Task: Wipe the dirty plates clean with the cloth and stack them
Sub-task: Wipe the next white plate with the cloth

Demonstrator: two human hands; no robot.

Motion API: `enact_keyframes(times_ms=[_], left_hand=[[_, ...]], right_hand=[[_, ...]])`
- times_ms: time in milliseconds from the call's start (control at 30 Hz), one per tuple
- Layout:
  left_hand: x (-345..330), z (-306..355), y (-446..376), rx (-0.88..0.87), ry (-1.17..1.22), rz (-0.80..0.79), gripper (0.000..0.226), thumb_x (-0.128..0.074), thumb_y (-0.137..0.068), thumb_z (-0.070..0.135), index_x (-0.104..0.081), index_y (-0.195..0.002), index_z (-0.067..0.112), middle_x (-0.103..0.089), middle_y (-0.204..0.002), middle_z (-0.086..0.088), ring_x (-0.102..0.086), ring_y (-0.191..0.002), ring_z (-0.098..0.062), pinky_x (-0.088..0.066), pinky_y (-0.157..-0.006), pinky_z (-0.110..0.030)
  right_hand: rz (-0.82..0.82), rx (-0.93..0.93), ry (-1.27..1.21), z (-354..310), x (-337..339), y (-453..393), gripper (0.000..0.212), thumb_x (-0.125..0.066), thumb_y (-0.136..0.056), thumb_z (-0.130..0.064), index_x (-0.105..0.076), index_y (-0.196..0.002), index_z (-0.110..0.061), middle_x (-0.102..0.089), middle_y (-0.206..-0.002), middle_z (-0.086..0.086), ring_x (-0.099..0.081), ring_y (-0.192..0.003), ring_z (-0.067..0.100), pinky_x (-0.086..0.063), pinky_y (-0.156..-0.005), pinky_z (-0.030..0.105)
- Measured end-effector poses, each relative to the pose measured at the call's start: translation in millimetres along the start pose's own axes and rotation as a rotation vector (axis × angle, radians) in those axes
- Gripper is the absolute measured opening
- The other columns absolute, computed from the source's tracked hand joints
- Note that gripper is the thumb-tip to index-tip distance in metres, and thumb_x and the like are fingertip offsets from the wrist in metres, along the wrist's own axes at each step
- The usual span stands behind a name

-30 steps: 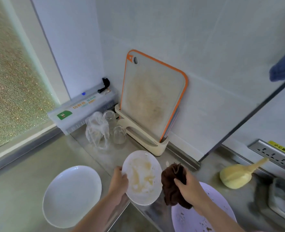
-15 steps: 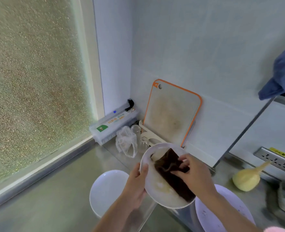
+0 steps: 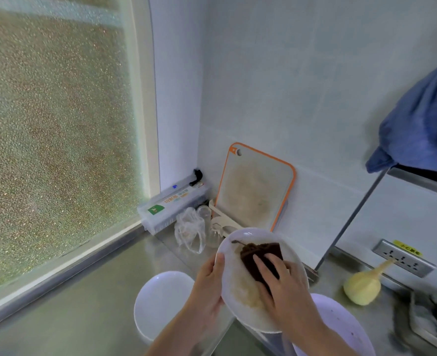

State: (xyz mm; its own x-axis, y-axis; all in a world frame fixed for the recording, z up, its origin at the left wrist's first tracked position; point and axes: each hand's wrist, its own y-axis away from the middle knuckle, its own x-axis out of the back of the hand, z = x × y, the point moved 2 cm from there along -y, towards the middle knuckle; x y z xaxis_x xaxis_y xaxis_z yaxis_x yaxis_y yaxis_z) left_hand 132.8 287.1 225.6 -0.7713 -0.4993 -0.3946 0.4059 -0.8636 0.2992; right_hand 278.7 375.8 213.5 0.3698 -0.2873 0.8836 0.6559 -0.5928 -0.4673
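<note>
Right hand (image 3: 285,291) pressing brown cloth (image 3: 259,255) flat on tilted dirty plate (image 3: 240,294), left hand (image 3: 207,286) clamping rim; best swept toward lower smear.

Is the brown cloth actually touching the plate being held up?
Touching. The head view shows the right hand pressing the cloth flat against the plate.

Lit by soft daylight through the frosted window (image 3: 58,140) on the left, bright but hazy. Pale glare across the steel counter (image 3: 89,304). Faint shadows only. Lines bowed by wide-angle distortion toward the edges; blurred at the far right around the blue cloth (image 3: 423,129).
</note>
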Motion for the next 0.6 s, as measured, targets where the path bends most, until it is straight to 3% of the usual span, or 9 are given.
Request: enact_keyframes(times_ms=[100, 167, 267, 367, 467, 567, 600], left_hand=[[-13, 0, 2, 0.01, 0.048, -0.027, 0.035, -0.034, -0.103, 0.038, -0.062, -0.12, 0.025, -0.075, -0.116, -0.006, -0.072, -0.103, -0.017, -0.06, -0.084, -0.033], [-19, -1, 4, 0.045, 0.092, -0.048, 0.039, -0.03, -0.103, 0.042, -0.061, -0.124, 0.03, -0.075, -0.117, -0.002, -0.072, -0.102, -0.011, -0.058, -0.078, -0.024], [-23, 1, 9, 0.061, 0.143, -0.101, 0.049, -0.029, -0.102, 0.047, -0.062, -0.127, 0.02, -0.076, -0.113, -0.006, -0.073, -0.101, -0.014, -0.059, -0.079, -0.024], [-29, 3, 15, 0.051, 0.142, -0.116, 0.051, -0.03, -0.101, 0.047, -0.061, -0.13, 0.019, -0.075, -0.117, -0.003, -0.071, -0.107, -0.013, -0.056, -0.087, -0.026], [-34, 0, 19, 0.006, 0.107, -0.125, 0.044, -0.028, -0.102, 0.044, -0.054, -0.134, 0.028, -0.069, -0.128, 0.002, -0.066, -0.117, -0.012, -0.056, -0.093, -0.026], [-29, 1, 17, -0.014, 0.119, -0.093, 0.036, -0.03, -0.102, 0.042, -0.054, -0.128, 0.032, -0.073, -0.12, 0.006, -0.071, -0.105, -0.009, -0.06, -0.079, -0.026], [-27, 3, 16, -0.036, 0.106, -0.095, 0.034, -0.03, -0.103, 0.042, -0.054, -0.126, 0.035, -0.072, -0.12, 0.007, -0.07, -0.106, -0.009, -0.059, -0.081, -0.028]], right_hand=[[0.041, 0.093, -0.123, -18, 5, 5, 0.049, -0.015, -0.1, -0.045, -0.049, -0.129, -0.026, -0.045, -0.122, -0.001, -0.055, -0.084, 0.025, -0.054, -0.073, 0.034], [0.033, 0.184, -0.194, -30, 11, 7, 0.05, -0.021, -0.099, -0.046, -0.055, -0.127, -0.022, -0.048, -0.123, 0.001, -0.056, -0.087, 0.022, -0.053, -0.074, 0.03], [0.018, 0.189, -0.208, -38, 19, 5, 0.042, -0.034, -0.098, -0.041, -0.056, -0.128, -0.02, -0.049, -0.12, 0.004, -0.054, -0.088, 0.021, -0.055, -0.068, 0.029], [0.0, 0.089, -0.111, -39, 19, -7, 0.05, -0.052, -0.082, -0.034, -0.057, -0.129, -0.016, -0.046, -0.115, 0.008, -0.052, -0.086, 0.024, -0.056, -0.059, 0.032], [0.013, -0.086, -0.038, -29, 22, -27, 0.063, -0.074, -0.068, -0.02, -0.057, -0.128, -0.013, -0.045, -0.11, 0.011, -0.054, -0.085, 0.029, -0.056, -0.059, 0.035], [0.051, -0.262, 0.034, -8, 30, -36, 0.058, -0.077, -0.069, -0.013, -0.06, -0.125, -0.012, -0.053, -0.106, 0.013, -0.054, -0.081, 0.031, -0.054, -0.063, 0.039], [0.068, -0.294, 0.04, -2, 32, -35, 0.054, -0.075, -0.072, -0.014, -0.061, -0.124, -0.012, -0.055, -0.106, 0.014, -0.054, -0.08, 0.032, -0.054, -0.066, 0.04]])
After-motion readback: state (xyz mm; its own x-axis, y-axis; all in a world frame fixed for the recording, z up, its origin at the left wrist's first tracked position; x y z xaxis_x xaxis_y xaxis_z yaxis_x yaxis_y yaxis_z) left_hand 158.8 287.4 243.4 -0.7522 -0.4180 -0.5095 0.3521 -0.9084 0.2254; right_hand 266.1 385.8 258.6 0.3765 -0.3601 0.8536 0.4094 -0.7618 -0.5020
